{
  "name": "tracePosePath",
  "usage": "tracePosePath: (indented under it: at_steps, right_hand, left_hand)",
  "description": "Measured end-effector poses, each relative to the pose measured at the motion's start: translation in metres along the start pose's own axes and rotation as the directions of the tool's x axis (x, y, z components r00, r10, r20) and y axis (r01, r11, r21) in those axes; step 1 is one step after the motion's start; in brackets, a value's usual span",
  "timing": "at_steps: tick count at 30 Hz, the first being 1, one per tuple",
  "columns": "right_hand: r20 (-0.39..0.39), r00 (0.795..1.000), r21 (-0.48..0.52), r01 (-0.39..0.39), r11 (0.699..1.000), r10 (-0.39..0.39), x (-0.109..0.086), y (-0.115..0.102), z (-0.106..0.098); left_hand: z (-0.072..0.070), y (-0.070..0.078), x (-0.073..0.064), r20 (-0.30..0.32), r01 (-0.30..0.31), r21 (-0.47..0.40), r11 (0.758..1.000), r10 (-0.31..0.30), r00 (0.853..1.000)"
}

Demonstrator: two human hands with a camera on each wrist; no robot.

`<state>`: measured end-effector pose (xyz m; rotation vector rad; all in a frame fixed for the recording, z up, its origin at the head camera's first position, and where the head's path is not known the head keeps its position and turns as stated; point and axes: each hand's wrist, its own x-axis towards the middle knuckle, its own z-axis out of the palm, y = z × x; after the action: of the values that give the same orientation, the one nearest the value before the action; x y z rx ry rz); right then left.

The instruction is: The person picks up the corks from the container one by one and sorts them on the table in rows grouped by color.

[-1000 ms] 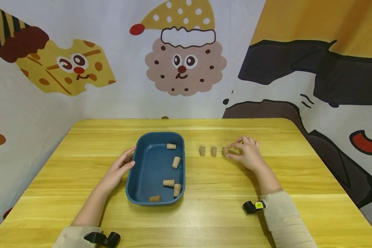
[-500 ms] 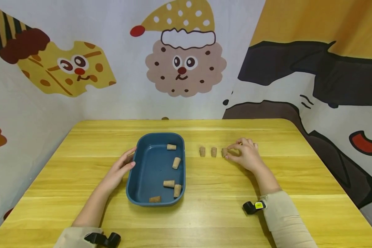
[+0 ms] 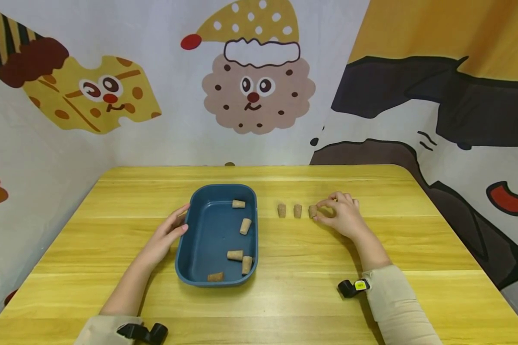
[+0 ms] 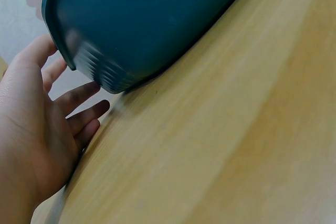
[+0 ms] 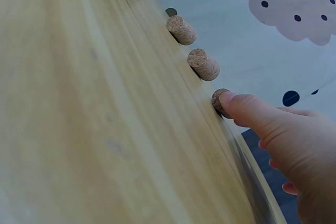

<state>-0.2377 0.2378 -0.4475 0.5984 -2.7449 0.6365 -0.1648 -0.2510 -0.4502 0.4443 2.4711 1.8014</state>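
My right hand [image 3: 344, 215] pinches a cork stopper [image 3: 312, 211] between thumb and forefinger at the right end of a short row on the table. Two more corks, one in the middle [image 3: 298, 211] and one at the left [image 3: 281, 210], stand upright beside it with small gaps between. In the right wrist view the thumb covers part of the pinched cork [image 5: 218, 103]. My left hand [image 3: 166, 237] touches the left side of a blue tray [image 3: 182, 254], its fingers fairly straight along the wall. Several corks lie on their sides in the tray, including one [image 3: 245, 226] near its right wall.
The wooden table [image 3: 302, 302] reaches back to a wall hanging [image 3: 164, 143] printed with cartoon food. Black wrist cameras sit on the left cuff [image 3: 142, 332] and the right cuff [image 3: 353, 288].
The pinched cork has shifted very slightly left toward the other two, along with my right hand. My left hand and the tray have stayed in place.
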Motion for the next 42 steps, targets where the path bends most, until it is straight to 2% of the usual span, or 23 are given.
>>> tracePosePath:
  at_steps: [13, 18, 22, 28, 34, 42]
  right_hand:
    - [-0.004, 1.0, 0.002, -0.001, 1.0, 0.001, 0.0, -0.002, -0.002]
    - [-0.041, 0.999, 0.04, 0.024, 0.999, -0.023, 0.004, -0.012, -0.009]
    - [-0.086, 0.992, 0.059, 0.101, 0.993, -0.096, 0.011, -0.036, -0.023]
    - [-0.114, 0.963, 0.042, 0.249, 0.968, -0.243, 0.018, -0.083, -0.035]
    - [-0.092, 0.933, 0.083, 0.357, 0.931, -0.349, 0.017, -0.122, -0.03]
    - [-0.01, 0.901, 0.127, 0.432, 0.893, -0.434, 0.014, -0.162, -0.013]
  left_hand:
    - [0.0, -0.002, 0.0, 0.0, -0.003, -0.01, 1.0, 0.003, 1.0]
    - [0.0, -0.001, 0.0, -0.002, -0.002, 0.001, 1.0, 0.002, 1.0]
    - [0.0, -0.001, 0.0, -0.001, 0.0, -0.002, 1.0, 0.0, 1.0]
    - [0.0, 0.0, 0.001, 0.001, 0.0, -0.015, 1.0, 0.0, 1.0]
    - [0.0, -0.001, 0.001, 0.0, -0.006, -0.016, 1.0, 0.006, 1.0]
    - [0.0, -0.002, 0.001, 0.0, -0.003, -0.018, 1.0, 0.003, 1.0]
